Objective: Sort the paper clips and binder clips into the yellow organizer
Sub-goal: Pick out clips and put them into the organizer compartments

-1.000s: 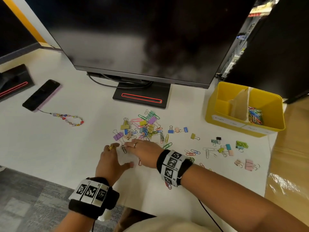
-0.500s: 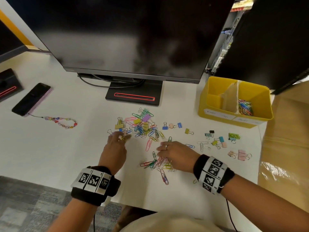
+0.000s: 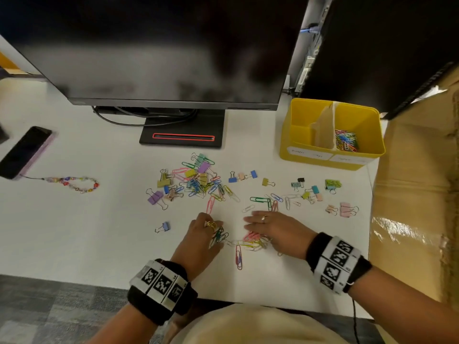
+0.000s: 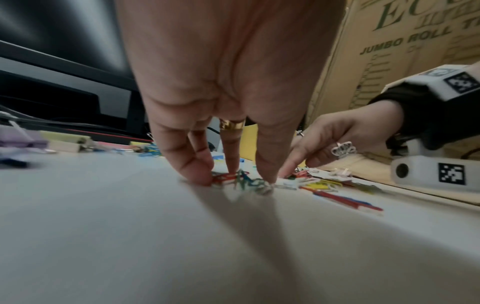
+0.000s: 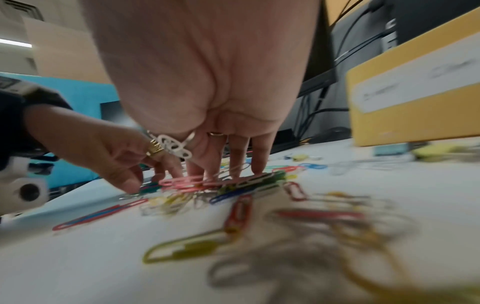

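The gathered paper clips (image 3: pixel 250 242) lie in a small flat heap on the white desk (image 3: pixel 87 244), near its front edge, thin coloured wire loops, many crossing each other. The left hand (image 3: pixel 198 240) pinches a few green and red ones with curled fingertips at the heap's left end; the right hand (image 3: pixel 275 230) presses straight fingers on the right end. The yellow organizer (image 3: pixel 308 156) stands far right behind, nearer to the right hand, paper clips already in its right compartment.
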Motion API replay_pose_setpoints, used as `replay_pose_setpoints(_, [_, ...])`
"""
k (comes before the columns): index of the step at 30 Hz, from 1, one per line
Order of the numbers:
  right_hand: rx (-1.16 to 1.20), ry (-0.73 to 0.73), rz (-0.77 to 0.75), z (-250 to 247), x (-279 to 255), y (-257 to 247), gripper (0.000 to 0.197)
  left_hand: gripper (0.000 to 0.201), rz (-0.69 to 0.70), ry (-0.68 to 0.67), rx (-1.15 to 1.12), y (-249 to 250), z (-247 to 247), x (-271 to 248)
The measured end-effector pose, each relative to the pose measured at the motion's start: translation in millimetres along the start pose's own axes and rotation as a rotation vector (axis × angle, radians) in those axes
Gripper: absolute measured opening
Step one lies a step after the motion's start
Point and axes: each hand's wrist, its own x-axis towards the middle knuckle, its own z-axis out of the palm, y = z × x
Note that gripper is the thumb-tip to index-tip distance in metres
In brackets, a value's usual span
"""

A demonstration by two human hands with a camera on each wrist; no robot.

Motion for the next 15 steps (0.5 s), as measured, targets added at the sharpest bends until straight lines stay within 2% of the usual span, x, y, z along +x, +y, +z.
replay_pose_setpoints(2, [0.085,0.144,0.066,1.9,-15.7,10.2,0.061,0.056,0.021,-0.033,-0.009,8.0,5.4,2.3])
replay_pose_setpoints(5, [0.199,0.329,0.270,4.2,-40.7,22.0,0.048,0.082,0.021,-0.123,-0.040,18.7,9.2,8.8])
replay_pose_setpoints(8, [0.323,0.272,0.487,13.1,-66.3,23.9,0.063,0.094,0.016,-0.154,0.005,27.2,12.5,11.1])
replay_pose_setpoints(10, [0.391,0.259,0.559,24.4,-74.3,23.2,0.067,0.089,0.014,-0.147,0.016,31.8,16.3,13.4])
replay_pose_setpoints(15, [0.367,0.433,0.630,36.3,-67.3,28.5,0.051,0.066,0.035,-0.105,-0.077,49.6,20.7,31.9])
